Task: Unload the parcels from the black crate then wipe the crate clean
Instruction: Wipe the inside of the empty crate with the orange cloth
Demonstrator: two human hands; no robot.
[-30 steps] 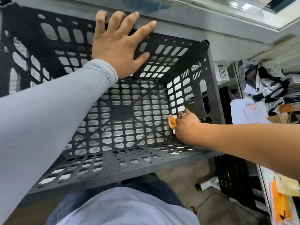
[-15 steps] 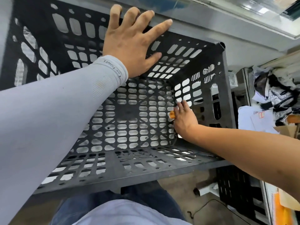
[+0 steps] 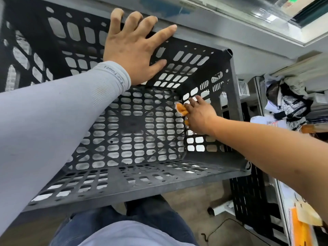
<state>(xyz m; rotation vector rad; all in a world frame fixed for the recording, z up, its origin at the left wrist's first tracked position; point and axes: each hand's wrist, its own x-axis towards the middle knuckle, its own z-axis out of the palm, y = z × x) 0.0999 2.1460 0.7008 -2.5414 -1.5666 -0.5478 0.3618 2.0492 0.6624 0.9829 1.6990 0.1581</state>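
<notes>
**Wiping the empty crate: where it could slip**

From the head view, we see the crate [image 3: 124, 183] tipped toward us, its open mouth facing the camera and no parcels inside, so we judge the unloading done and the wiping in hand. Our left hand [image 3: 134, 48] lies flat over the far rim, fingers spread and hooked over the edge, thumb on the inner wall. Our right hand [image 3: 198, 118] reaches into the far right corner, fingers pressing an orange cloth [image 3: 181, 109] against the side wall; only part of the cloth shows, bunched under the fingers.

What could go wrong, as we judge it:
- The crate seems steadied mainly by the left hand, so a hard push from the right could rock or slide it.
- The cloth could snag in the slots or poke through one and drop out.
- Fingertips could catch on the slot edges in the tight corner.
- Dirt in the ribs between the openings may be missed by a flat wipe.

The crate is rigid black plastic, dull and scuffed, pierced all over with rounded oblong holes and crossed by diagonal ribs on the base. The cloth looks soft and crumpled. Cluttered bags [image 3: 291, 103] lie to the right.
</notes>
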